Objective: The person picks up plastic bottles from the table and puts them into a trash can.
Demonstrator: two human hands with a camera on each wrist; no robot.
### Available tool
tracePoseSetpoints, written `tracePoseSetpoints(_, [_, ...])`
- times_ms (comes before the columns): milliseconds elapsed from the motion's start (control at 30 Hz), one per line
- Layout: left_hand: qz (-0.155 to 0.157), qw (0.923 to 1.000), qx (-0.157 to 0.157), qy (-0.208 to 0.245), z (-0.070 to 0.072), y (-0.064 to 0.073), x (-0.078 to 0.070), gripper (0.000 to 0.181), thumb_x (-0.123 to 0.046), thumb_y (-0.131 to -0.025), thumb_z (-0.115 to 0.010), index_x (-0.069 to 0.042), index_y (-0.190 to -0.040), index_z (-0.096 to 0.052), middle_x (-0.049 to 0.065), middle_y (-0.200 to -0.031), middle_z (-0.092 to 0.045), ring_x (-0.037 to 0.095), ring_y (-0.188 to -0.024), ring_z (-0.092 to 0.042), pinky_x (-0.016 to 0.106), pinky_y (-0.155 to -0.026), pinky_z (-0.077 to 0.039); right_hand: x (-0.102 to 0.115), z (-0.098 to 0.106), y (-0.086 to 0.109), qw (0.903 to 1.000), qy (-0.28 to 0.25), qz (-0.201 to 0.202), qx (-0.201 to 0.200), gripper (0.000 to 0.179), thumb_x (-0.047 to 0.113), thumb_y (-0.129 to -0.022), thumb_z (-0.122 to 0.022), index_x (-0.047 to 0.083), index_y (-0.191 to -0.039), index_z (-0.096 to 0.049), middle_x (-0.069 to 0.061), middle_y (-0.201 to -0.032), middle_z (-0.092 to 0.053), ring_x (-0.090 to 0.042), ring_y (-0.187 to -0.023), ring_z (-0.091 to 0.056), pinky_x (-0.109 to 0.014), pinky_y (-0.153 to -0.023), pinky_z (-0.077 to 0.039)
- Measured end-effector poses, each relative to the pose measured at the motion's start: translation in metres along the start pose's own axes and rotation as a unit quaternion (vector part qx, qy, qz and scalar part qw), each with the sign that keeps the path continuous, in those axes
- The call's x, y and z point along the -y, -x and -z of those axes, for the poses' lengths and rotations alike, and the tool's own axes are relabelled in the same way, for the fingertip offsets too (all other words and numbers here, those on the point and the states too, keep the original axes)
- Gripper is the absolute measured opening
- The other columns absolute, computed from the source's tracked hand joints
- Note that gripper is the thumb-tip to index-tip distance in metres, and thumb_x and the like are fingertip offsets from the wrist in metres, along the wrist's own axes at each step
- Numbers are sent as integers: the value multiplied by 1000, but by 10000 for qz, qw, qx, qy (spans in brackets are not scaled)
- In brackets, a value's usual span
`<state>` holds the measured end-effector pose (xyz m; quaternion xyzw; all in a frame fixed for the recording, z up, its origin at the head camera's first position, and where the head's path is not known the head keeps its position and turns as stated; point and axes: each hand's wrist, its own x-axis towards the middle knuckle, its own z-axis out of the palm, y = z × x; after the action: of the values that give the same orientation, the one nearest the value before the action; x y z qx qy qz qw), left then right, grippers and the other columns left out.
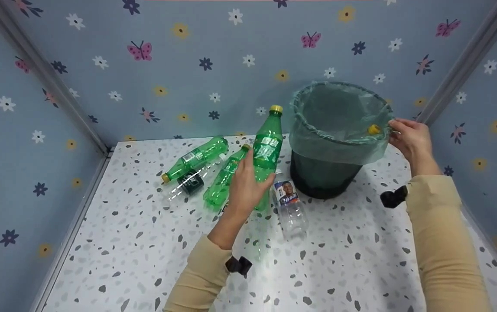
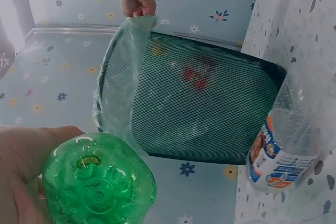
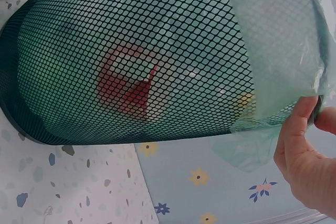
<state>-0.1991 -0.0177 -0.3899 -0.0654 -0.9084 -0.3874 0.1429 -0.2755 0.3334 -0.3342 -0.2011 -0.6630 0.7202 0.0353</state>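
Observation:
My left hand grips a green plastic bottle with a yellow cap, held up off the table just left of the bin; its base faces the left wrist camera. At the bin's right rim my right hand pinches the edge between thumb and fingers. The black mesh bin is lined with a thin green bag folded over the rim. A yellow cap shows inside near the rim, and a red-labelled item is seen through the mesh.
Left of the left hand lie two green bottles and a clear bottle with a dark label. Another clear bottle lies before the bin. Patterned walls enclose the speckled table.

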Motion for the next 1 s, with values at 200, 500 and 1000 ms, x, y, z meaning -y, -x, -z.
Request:
tracePoseSetpoints(200, [-358,9977,158,-552,15,-18,-24,76,-32,-77,-67,0,-135,-30,20,-120,-47,30,-86,-57,39,-66,-49,-1,0,0,9999,-159,50,25,59,16,-84,-58,0,-134,-31,-4,-101,-42,-11,-76,-48,-18,-60,-46])
tracePoseSetpoints(500, [-515,9872,701,-1339,29,-49,-63,76,-36,-80,-64,-6,-139,-26,15,-124,-45,26,-92,-56,36,-68,-48,0,-1,1,9999,-48,70,-67,45,16,-85,-58,1,-124,-41,-4,-101,-43,-11,-78,-50,-18,-61,-47])
tracePoseSetpoints(1000, [-551,9552,1567,-2448,18,-102,-122,80,-43,-80,-61,-13,-141,-21,10,-129,-41,25,-107,-49,37,-80,-46,0,0,0,9999,61,77,-92,42,16,-85,-58,3,-123,-44,-4,-101,-45,-10,-76,-53,-18,-60,-47])
